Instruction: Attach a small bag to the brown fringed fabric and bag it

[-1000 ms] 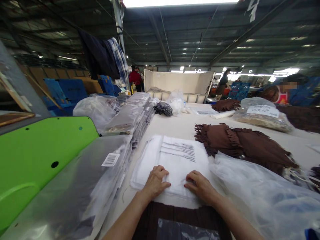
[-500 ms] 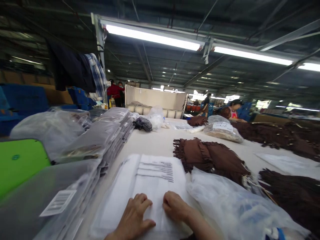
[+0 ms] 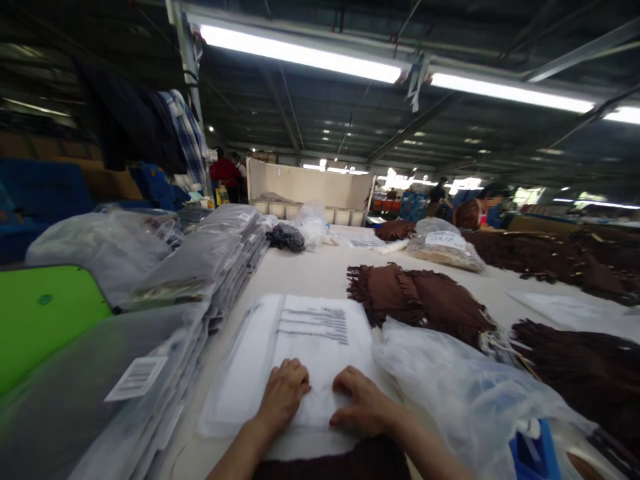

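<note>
A stack of flat white plastic bags (image 3: 295,347) with black printed lines lies on the pale table (image 3: 310,273) in front of me. My left hand (image 3: 283,395) rests on its near edge, fingers curled down onto the top bag. Beside it, my right hand (image 3: 363,405) presses on the same edge, fingers bent as if pinching the top bag. A dark brown garment (image 3: 360,463) lies at the table's near edge, under my wrists.
Piles of packed clear bags (image 3: 150,353) with barcode labels line the left, beside a green panel (image 3: 45,313). Brown fringed garments (image 3: 420,300) lie to the right, with a crumpled clear bag (image 3: 460,393) nearer. A person (image 3: 475,210) works at the far right.
The view swung up and to the right, then dipped slightly. Both hands stayed on the near edge of the white bag stack; the brown garment left view and is back at the bottom.
</note>
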The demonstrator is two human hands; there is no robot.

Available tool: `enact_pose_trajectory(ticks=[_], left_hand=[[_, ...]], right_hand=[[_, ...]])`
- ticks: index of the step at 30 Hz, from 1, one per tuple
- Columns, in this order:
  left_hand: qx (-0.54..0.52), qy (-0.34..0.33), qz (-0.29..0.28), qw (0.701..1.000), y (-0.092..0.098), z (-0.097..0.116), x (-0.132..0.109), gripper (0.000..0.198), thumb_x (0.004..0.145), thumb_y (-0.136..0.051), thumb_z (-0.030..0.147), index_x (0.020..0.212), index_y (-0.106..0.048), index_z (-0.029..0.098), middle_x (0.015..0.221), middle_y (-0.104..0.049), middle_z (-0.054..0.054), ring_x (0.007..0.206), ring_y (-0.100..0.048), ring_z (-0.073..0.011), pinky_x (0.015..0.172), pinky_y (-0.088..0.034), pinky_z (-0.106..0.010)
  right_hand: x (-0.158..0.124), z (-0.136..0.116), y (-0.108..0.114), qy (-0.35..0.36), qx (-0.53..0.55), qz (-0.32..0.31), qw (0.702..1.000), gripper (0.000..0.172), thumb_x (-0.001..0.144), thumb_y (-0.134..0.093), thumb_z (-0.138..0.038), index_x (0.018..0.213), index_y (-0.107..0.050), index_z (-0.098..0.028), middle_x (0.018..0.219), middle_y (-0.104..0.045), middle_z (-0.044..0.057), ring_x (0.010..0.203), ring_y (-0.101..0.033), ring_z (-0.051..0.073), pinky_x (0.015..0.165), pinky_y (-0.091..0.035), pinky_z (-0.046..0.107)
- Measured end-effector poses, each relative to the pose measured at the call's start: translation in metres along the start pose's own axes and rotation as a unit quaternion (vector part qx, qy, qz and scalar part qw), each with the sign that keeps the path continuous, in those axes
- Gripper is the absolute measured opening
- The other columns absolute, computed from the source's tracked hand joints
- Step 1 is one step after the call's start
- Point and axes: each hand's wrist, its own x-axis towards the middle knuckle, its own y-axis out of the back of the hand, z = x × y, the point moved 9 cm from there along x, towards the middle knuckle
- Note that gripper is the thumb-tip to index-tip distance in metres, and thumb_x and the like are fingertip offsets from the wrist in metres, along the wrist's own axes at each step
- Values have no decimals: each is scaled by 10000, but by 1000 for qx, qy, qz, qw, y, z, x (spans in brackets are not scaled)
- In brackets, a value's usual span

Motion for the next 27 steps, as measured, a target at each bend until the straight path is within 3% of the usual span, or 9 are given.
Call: enact_pose_trajectory(ticks=[2, 7, 12, 15, 16, 19, 21, 24, 27], left_hand=[[3, 5, -5, 1000, -1, -1, 1, 93, 821, -503, 151, 802, -584, 192, 926, -600, -16, 958, -506, -200, 807, -343, -338], [-5, 16, -23, 1000, -5, -8, 4, 79, 826, -522, 190, 803, -596, 202, 928, -603, -15, 951, -511, -197, 809, -362, -331], [-23, -8, -36, 999, 0, -7, 2, 118, 822, -551, 312, 809, -604, 207, 899, -603, -15, 923, -525, -195, 812, -391, -323], [-32, -27, -52, 998, 2, -4, 0, 322, 654, -717, 450, 845, -610, 215, 922, -600, -13, 937, -522, -216, 814, -406, -325], [-35, -30, -57, 997, 2, -4, 0, 323, 641, -728, 437, 852, -615, 220, 927, -602, -11, 942, -523, -217, 814, -409, -324], [-46, -32, -62, 997, 0, -6, 3, 99, 794, -582, 302, 829, -643, 234, 918, -621, -2, 940, -537, -186, 826, -410, -302], [-49, -27, -57, 997, -1, -9, 5, 158, 843, -503, 238, 816, -658, 230, 922, -636, -4, 947, -545, -172, 835, -412, -287], [-34, -12, -46, 998, -3, -10, 6, 154, 842, -518, 231, 821, -669, 218, 929, -659, -14, 939, -567, -176, 821, -433, -279], [0, 10, -38, 999, -7, -11, 7, 134, 841, -538, 236, 843, -668, 203, 931, -683, -32, 926, -593, -185, 804, -456, -286]], right_hand=[[-4, -4, 2, 16, -1, -2, 1000, 396, 566, -780, -252, 907, -590, -188, 934, -536, 18, 845, -505, 158, 749, -418, 263], [-8, -12, 3, 72, -2, 7, 997, 66, 790, -519, -173, 810, -578, -194, 878, -551, 27, 825, -514, 143, 784, -402, 269], [-1, 0, 3, 42, -14, 42, 998, 152, 845, -436, -222, 743, -543, -188, 802, -576, 38, 766, -539, 159, 723, -410, 281], [4, 9, 3, 15, -15, 49, 999, 177, 863, -411, -270, 745, -521, -197, 717, -581, 17, 687, -549, 157, 645, -408, 273], [4, 10, 3, 11, -17, 49, 999, 187, 871, -394, -278, 754, -517, -199, 703, -581, 14, 674, -551, 158, 635, -407, 273], [2, 6, 5, 19, -31, 47, 998, 158, 865, -401, -280, 797, -520, -200, 742, -599, 21, 706, -566, 161, 666, -418, 276], [-3, 0, 5, 39, -46, 46, 997, 98, 813, -486, -266, 870, -538, -205, 837, -618, 28, 789, -579, 165, 729, -428, 274], [-8, -2, 3, 67, -76, 67, 993, 159, 805, -468, -231, 928, -569, -221, 923, -622, 56, 882, -586, 190, 805, -434, 304], [-2, 14, -2, 76, -98, 100, 987, 277, 860, -334, -241, 731, -579, -231, 770, -632, 68, 742, -614, 208, 690, -469, 325]])
